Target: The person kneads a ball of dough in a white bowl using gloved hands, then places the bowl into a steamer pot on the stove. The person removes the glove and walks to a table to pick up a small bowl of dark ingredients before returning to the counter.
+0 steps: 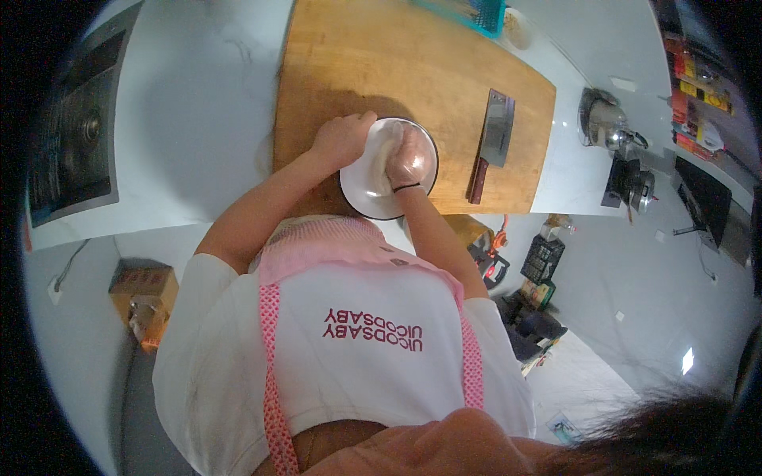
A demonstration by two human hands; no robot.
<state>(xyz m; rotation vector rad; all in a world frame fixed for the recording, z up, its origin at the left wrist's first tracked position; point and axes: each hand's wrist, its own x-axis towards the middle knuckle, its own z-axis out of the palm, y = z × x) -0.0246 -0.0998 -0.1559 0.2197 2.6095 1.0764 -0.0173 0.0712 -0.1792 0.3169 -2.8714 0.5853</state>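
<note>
A white bowl with a dark rim (361, 196) rests on the wooden board, close to the front of my body. My left hand (345, 138) is bare and holds the bowl's rim on its left side, fingers along the edge. Inside the bowl lies my right hand (413, 156), covered by a clear plastic glove with a dark band at the wrist. Beside its inner edge shows a pale, translucent mass (386, 163) that I cannot identify. The right fingers are too blurred to tell whether they grip any of it.
A cleaver (497, 128) lies on the wooden cutting board (417, 53), right of the bowl. At the far edge are a teal plastic basket (489, 18) and a bowl of pale food (517, 30). A metal kettle (604, 122) stands at right; a sink (83, 131) is at left.
</note>
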